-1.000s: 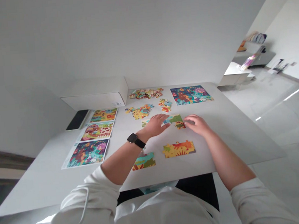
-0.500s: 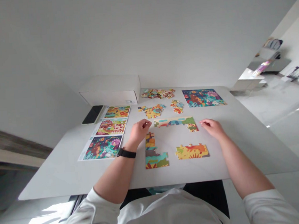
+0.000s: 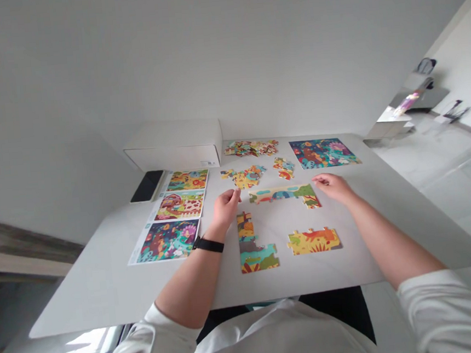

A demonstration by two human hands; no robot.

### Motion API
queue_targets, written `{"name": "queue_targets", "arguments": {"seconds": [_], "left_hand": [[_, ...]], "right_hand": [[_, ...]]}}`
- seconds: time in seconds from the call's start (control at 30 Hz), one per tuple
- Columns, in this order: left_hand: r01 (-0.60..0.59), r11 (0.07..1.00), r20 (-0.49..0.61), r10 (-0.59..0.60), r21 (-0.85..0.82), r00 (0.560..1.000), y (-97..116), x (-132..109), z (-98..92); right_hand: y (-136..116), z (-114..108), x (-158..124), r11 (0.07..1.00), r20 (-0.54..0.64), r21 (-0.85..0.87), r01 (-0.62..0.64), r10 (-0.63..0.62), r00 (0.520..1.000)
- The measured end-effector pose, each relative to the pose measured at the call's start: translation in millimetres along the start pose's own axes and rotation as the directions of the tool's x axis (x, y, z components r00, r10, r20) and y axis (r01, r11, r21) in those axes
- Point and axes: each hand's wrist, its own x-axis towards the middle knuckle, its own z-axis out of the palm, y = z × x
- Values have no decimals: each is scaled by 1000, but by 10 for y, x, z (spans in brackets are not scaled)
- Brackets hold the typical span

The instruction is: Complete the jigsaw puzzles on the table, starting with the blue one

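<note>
My left hand [image 3: 226, 207] is closed, fingers curled together, just left of a joined puzzle strip [image 3: 280, 194] with a blue elephant and a tree. Whatever it may hold is hidden. At the strip's upper right corner, my right hand [image 3: 333, 186] has its fingers bent together, with nothing visible in them; whether they touch the strip I cannot tell. Below my left hand lies a joined left-side section [image 3: 249, 248] with a crocodile. A yellow joined section [image 3: 313, 241] with an orange animal lies apart at lower right. Loose pieces [image 3: 247, 176] sit behind the strip.
Farther back are a smaller group of pieces [image 3: 284, 168] and a heap of pieces [image 3: 251, 147]. A white box [image 3: 171, 154] stands back left, near a phone [image 3: 147, 186] and a picture sheet [image 3: 179, 205]. A dark colourful picture [image 3: 324, 153] lies back right.
The view has shifted slightly, moving the table things right and a little down. My right hand has come closer to the strip's upper right corner. The puzzle sections keep their arrangement.
</note>
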Motion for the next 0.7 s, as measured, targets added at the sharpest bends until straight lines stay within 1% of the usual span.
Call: {"name": "queue_targets", "arguments": {"seconds": [0.1,0.2,0.27,0.37,0.53,0.63,0.7], "left_hand": [[-16,1000,-25,16,20,1000,-11,4,-3],[-27,999,-40,28,38,999,-35,16,-12],[-40,998,-35,42,48,999,-53,26,-23],[-56,996,-25,58,70,998,-78,40,-46],[-13,997,-20,14,78,1000,-100,62,-79],[29,997,-22,-27,66,999,-97,70,-89],[56,997,-18,-55,49,998,-93,74,-90]], "right_hand": [[-192,70,355,997,32,-81,17,-14,999],[-388,188,728,989,76,-145,-29,40,996],[-502,280,952,977,79,-203,-59,76,994],[-619,420,1238,952,98,-299,-71,105,990],[-651,606,1617,904,164,-418,-90,172,971],[-631,656,1769,909,229,-414,-49,156,961],[-635,664,1831,918,283,-396,-41,164,945]]}}
